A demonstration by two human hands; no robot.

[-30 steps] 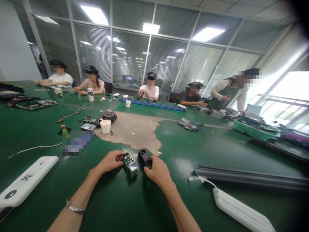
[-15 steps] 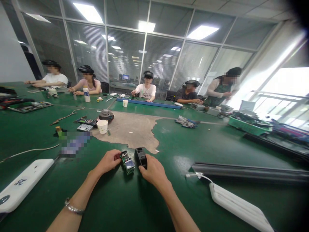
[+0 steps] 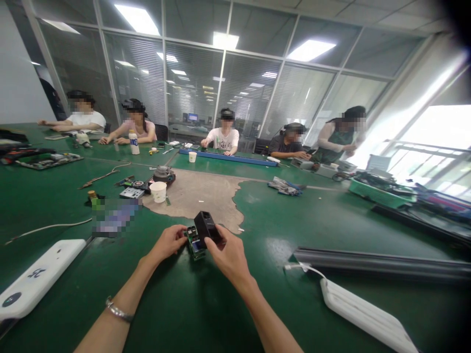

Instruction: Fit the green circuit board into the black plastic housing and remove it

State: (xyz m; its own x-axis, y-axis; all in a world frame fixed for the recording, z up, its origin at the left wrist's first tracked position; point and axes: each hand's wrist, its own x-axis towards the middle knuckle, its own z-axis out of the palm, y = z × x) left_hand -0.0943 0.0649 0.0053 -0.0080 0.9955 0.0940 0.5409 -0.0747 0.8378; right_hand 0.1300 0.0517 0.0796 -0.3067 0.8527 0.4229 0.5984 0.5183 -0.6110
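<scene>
In front of me on the green table is a small green circuit board assembly (image 3: 195,249) with a little blue-grey screen. My left hand (image 3: 172,241) pinches its left edge with thumb and fingers. A black plastic housing (image 3: 204,228) is gripped in my right hand (image 3: 228,249), thumb on the near side and fingers round the right side. The housing is tilted above the board and covers its upper right part. Whether the two touch, I cannot tell.
A white paper cup (image 3: 158,191) stands beyond my left hand near metal parts. White power banks (image 3: 44,277) lie left and right. A black rail (image 3: 368,262) crosses the right side. Gloves (image 3: 285,186) and a green basket (image 3: 379,192) sit farther back. Several people sit or stand across the table.
My right hand has brought the black housing left and up, from beside the circuit board to over it. My left hand stays at the board's left edge.
</scene>
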